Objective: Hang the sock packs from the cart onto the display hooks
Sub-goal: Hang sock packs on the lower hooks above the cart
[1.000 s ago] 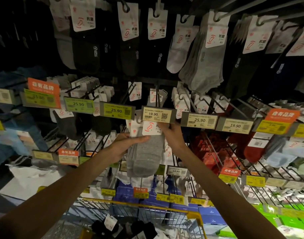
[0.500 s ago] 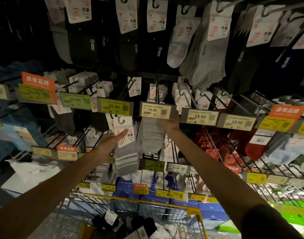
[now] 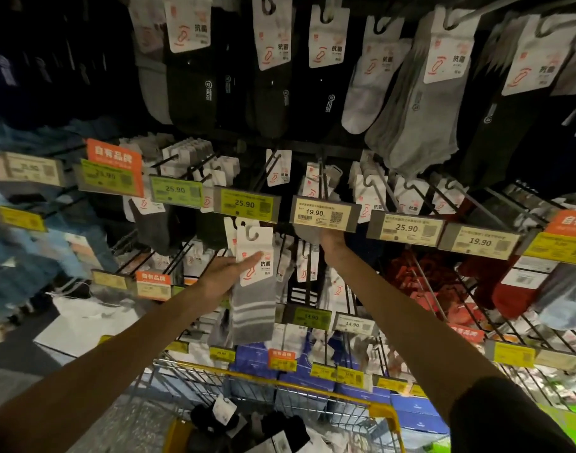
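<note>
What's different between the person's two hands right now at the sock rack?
The left hand holds a grey striped sock pack by its card; whether the right hand holds anything cannot be seen. The right hand reaches higher, up under the 19.90 price tag, which hides its fingers, while the left hand's fingers lie across the card below the 25.90 price tag. Both stretch out over the cart.

left hand [image 3: 224, 273] holds grey sock pack [image 3: 254, 312] | right hand [image 3: 333, 239] under price tag [image 3: 324, 213], grip unclear
</note>
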{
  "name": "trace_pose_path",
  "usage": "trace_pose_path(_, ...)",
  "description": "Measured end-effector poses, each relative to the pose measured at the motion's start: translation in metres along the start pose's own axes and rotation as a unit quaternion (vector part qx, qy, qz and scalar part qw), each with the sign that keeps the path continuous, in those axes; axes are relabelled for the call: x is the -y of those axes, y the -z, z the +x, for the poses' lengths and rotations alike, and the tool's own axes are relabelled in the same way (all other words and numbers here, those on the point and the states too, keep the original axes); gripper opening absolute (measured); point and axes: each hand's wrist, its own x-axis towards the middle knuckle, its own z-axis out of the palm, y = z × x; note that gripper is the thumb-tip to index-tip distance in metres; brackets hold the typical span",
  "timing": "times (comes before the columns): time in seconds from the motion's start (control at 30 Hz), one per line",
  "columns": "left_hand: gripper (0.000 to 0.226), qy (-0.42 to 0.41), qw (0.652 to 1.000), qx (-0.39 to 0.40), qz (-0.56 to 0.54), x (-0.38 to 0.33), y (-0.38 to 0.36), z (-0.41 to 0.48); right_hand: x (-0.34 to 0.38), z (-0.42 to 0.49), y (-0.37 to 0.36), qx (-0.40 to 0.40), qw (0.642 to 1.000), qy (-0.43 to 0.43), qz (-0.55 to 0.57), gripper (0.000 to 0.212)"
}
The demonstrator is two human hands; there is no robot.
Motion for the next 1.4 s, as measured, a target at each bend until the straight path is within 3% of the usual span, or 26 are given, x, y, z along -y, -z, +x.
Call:
trace_pose_path(0.1,0.055,0.005,1.000,0.010,-0.007,0.006,0.001,-0.003,-0.028,-0.008,-0.001,0.011,1.000,0.011,0.015,0.033)
trace_pose_path(0.2,0.062,0.014,0.999,0.030,-0.001,0.014,0.000,-0.007,-0.051,-0.043,0.003,0.044,0.997,0.060,0.000,0.018)
trace_pose_path(0.3,0.056,0.015,0.998,0.054,0.013,0.030,-0.007,-0.015,-0.081,-0.071,-0.001,0.130,0.988,0.081,-0.035,0.023)
trace_pose_path(0.4,0.059,0.034,0.995,0.078,0.059,0.055,-0.011,-0.029,-0.108,-0.096,-0.003,0.128,0.986,0.096,-0.053,0.019)
trace_pose_path(0.5,0.072,0.056,0.995,0.074,0.044,0.092,-0.012,-0.041,-0.138,-0.116,-0.004,0.130,0.988,0.065,-0.052,0.025)
trace_pose_path(0.6,0.031,0.081,0.995,0.043,0.027,0.121,-0.012,-0.064,-0.163,-0.134,-0.012,0.156,0.985,0.007,-0.068,0.023)
trace_pose_path(0.7,0.045,0.079,0.995,0.038,0.047,0.145,-0.010,-0.094,-0.193,-0.150,-0.024,0.172,0.981,-0.033,-0.079,0.029)
trace_pose_path(0.9,0.010,0.104,0.995,-0.001,0.011,0.196,0.016,-0.095,-0.227,-0.169,-0.043,0.119,0.988,-0.084,-0.053,0.032)
trace_pose_path(1.17,0.024,0.131,0.991,0.016,-0.017,0.198,0.036,-0.048,-0.239,-0.136,-0.073,0.027,0.995,-0.100,0.011,0.016)
trace_pose_path(1.4,0.027,0.127,0.992,0.024,-0.011,0.195,0.034,-0.003,-0.238,-0.093,-0.082,0.025,0.983,-0.139,0.117,0.015)
